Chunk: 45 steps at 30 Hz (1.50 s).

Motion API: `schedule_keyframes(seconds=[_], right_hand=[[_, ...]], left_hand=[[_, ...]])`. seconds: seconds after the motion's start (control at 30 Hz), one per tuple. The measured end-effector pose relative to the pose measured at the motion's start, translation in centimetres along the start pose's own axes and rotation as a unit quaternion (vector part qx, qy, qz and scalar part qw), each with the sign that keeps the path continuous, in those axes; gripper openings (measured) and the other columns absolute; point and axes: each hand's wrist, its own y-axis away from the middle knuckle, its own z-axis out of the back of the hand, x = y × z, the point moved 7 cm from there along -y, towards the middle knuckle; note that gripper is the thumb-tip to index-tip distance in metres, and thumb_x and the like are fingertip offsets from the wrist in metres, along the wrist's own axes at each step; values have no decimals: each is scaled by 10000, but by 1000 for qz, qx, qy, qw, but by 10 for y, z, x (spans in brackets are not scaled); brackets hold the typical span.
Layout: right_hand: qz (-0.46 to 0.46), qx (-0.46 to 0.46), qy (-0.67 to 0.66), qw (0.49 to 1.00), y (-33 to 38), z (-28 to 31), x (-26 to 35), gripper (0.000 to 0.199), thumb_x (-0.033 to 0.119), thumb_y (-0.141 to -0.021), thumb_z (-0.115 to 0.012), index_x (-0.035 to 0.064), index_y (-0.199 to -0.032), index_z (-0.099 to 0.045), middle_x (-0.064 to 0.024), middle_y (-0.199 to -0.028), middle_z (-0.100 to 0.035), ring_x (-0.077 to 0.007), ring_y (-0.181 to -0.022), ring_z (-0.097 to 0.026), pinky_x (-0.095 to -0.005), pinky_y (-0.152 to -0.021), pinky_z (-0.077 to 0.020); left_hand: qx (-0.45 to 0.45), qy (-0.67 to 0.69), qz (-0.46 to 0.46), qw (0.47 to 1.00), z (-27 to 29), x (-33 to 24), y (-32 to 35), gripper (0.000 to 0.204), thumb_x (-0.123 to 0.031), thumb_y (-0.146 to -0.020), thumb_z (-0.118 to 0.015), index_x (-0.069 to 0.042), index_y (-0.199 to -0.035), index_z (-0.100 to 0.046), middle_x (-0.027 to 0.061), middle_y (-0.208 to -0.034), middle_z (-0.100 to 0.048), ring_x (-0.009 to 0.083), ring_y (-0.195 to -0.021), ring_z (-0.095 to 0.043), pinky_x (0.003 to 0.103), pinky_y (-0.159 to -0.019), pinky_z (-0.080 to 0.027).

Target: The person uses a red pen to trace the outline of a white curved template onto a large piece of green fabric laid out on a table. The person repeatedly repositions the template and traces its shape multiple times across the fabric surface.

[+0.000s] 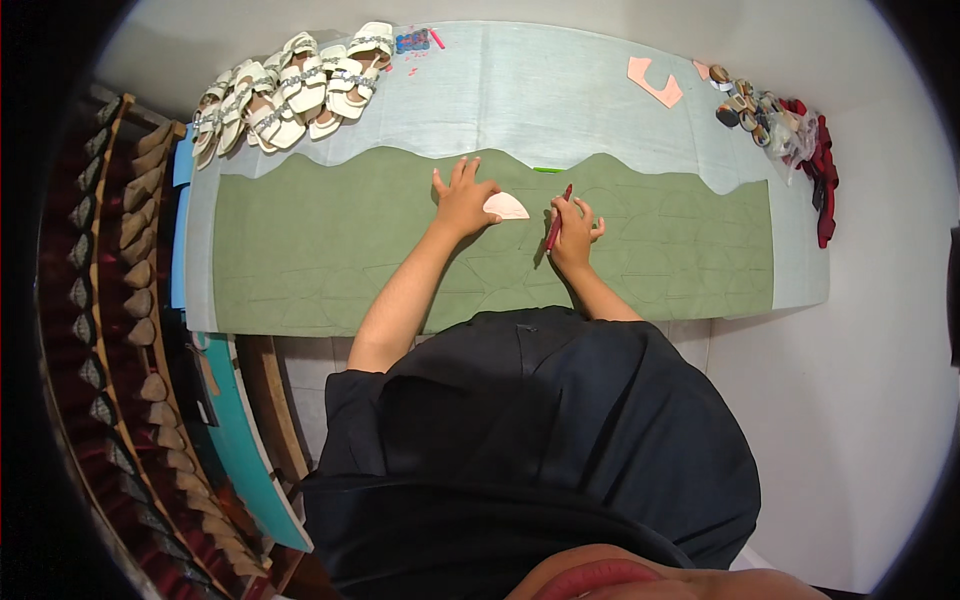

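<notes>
A wide sheet of green material (350, 230) with a wavy far edge lies over the table, and faint curved and straight lines are drawn on it. My left hand (463, 207) holds a small pale pink half-round template (507, 206) on the sheet between thumb and index finger, its other fingers spread on the material. Just to the right, my right hand (573, 238) is closed around a dark red pen (556, 225), held tilted over the sheet. A bright green strip (546, 170) lies at the sheet's far edge.
White sandals (300, 85) are heaped at the table's far left, near a blue pack (412, 42). A pink cut-out (656, 82) lies far right, by small rolls (738, 105) and red cloth (824, 185). Racks of shoe forms (145, 250) stand left.
</notes>
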Motion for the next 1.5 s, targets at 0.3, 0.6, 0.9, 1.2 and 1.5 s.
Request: schedule_keyframes(seconds=[0.3, 0.6, 0.9, 1.2, 1.5], right_hand=[[-4, -3, 7, 1000, -5, -2, 6, 258, 199, -951, -520, 172, -1208, -528, -16, -1339, -562, -302, -1302, -379, -642, -1007, -131], [-20, 11, 39, 999, -6, -7, 7, 254, 227, -960, -501, 165, -1203, -543, -35, -1333, -562, -308, -1301, -392, -643, -1018, -129], [-84, 7, 72, 994, -5, -6, 0, 249, 246, -959, -499, 172, -1187, -564, -30, -1324, -561, -298, -1296, -409, -663, -1020, -139], [-20, -25, -5, 999, -3, -51, 106, 229, 255, -958, -496, 183, -1160, -578, -8, -1285, -589, -257, -1275, -440, -622, -1029, -142], [7, -34, -50, 998, 14, -52, 119, 225, 229, -964, -493, 151, -1159, -574, -18, -1244, -600, -213, -1224, -469, -533, -1034, -166]], left_hand=[[-63, 75, 16, 995, 20, 23, 11, 269, -395, -777, -730, -188, -946, -703, 114, -1425, -445, 323, -1402, -260, 733, -1030, -51], [-206, 65, 46, 975, 65, 75, 70, 257, -360, -930, -551, -244, -1106, -699, 54, -1431, -446, 294, -1388, -295, 696, -1032, -86], [-82, -59, -35, 994, 3, 76, 121, 480, -409, -945, -498, -325, -1413, -430, 60, -1503, -347, 302, -1393, -294, 709, -1033, -160], [-36, -61, -13, 997, 26, 77, 105, 507, -436, -894, -588, -298, -1369, -480, 15, -1390, -467, 261, -1344, -362, 703, -1029, -162], [-75, 7, -35, 997, 29, 93, 122, 267, -394, -910, -580, -259, -1125, -662, -7, -1299, -534, 265, -1354, -364, 680, -1036, -143]])
